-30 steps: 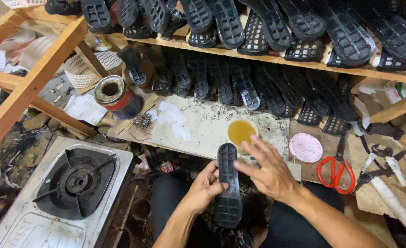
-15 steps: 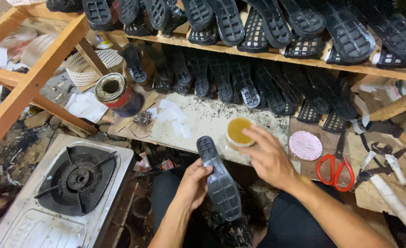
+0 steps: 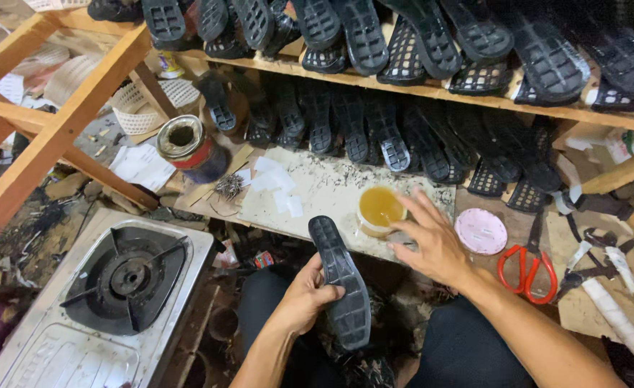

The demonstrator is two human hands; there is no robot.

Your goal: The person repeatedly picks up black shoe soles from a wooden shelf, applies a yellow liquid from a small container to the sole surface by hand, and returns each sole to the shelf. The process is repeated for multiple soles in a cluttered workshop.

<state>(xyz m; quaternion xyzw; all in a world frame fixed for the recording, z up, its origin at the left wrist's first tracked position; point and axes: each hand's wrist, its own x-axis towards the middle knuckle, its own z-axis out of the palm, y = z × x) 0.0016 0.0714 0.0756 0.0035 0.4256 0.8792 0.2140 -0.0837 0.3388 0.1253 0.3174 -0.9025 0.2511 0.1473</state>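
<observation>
Head view, person seated at a low workbench. Left hand (image 3: 308, 294) clamped around a black rubber shoe sole (image 3: 341, 282), tread side up, gripped at mid-length; sole runs from about 11 o'clock at its far tip to 5 o'clock at its near end, held over the lap, just short of the bench edge

Right hand (image 3: 432, 244) at 2 o'clock from the sole, fingers spread apart, palm down, fingertips touching the rim of a small cup of amber glue (image 3: 380, 210). Whether anything sits under the palm cannot be told

Cup stands on a pale speckled board (image 3: 317, 183). At 3 o'clock from the cup, a round pink lid (image 3: 481, 231); beyond it red-handled scissors (image 3: 525, 267), blades pointing to 12 o'clock. At 9 o'clock from the board, an open tin can (image 3: 185, 147) lying tilted

Across 12 o'clock, a wooden shelf (image 3: 432, 92) loaded with rows of black soles (image 3: 364, 32), more stacked beneath. At 8 o'clock from the left hand, a single-burner gas stove (image 3: 127, 276) in a steel frame
</observation>
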